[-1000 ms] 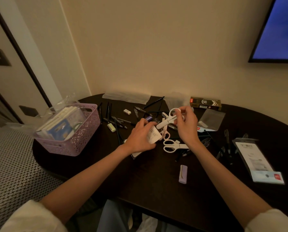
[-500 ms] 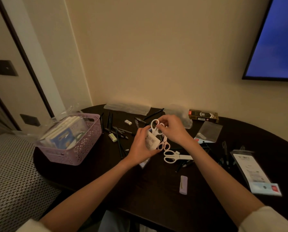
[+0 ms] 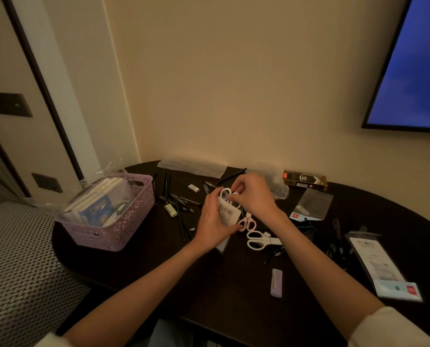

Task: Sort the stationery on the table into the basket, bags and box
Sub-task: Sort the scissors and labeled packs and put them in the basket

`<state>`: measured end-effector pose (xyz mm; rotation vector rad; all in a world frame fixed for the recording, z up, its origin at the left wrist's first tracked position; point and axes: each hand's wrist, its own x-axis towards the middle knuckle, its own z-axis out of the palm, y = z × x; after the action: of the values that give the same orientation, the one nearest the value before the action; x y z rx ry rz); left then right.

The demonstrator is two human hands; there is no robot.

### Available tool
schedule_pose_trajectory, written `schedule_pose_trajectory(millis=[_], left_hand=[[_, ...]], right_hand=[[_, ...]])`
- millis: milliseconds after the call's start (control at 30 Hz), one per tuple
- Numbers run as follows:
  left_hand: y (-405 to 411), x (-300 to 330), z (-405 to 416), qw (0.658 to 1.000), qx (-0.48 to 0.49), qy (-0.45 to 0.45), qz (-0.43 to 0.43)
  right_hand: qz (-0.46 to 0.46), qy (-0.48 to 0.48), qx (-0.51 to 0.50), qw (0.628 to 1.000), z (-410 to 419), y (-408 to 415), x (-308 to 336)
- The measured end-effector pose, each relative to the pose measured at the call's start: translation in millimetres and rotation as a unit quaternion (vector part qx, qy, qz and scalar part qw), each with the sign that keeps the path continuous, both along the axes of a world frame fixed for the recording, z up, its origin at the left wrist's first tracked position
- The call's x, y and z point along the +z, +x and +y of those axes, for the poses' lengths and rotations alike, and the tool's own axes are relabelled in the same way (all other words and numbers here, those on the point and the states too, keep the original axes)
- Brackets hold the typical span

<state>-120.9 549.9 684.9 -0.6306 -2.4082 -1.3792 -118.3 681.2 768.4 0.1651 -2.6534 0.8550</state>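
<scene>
Both hands held white scissors [image 3: 227, 196] in a labelled bag [image 3: 230, 213] right of the basket [image 3: 113, 229]: left hand [image 3: 214, 221] gripped the bag, right hand [image 3: 252, 196] fingers pinched the handles.

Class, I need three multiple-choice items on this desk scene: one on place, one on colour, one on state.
1. Where does the lavender plastic basket stand on the dark table?
A left end
B right end
C centre

2. What colour are the scissors lying flat?
A black
B white
C green

3. The left hand and right hand are
A resting empty
B together holding white scissors with a barcoded bag
C lifting the basket

Answers: 1 A, it stands at the left edge; 2 B, pale handles; 3 B, the fingers of both hands grip it.
</scene>
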Motion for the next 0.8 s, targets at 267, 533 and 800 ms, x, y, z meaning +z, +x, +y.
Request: schedule_pose_trajectory(millis=[267,533,800], left_hand=[[8,-4,-2,0.999,0.025,0.028,-0.017],[9,-4,-10,0.998,0.055,0.033,-0.026],[10,-2,-16,0.996,0.053,0.051,-0.048]], right_hand=[[0.014,-0.024,0.024,0.999,-5,-2,-19],[-0.013,-0.140,0.087,0.986,-1,-1,-31],[-0.102,-0.137,0.142,0.975,9,4,-33]])
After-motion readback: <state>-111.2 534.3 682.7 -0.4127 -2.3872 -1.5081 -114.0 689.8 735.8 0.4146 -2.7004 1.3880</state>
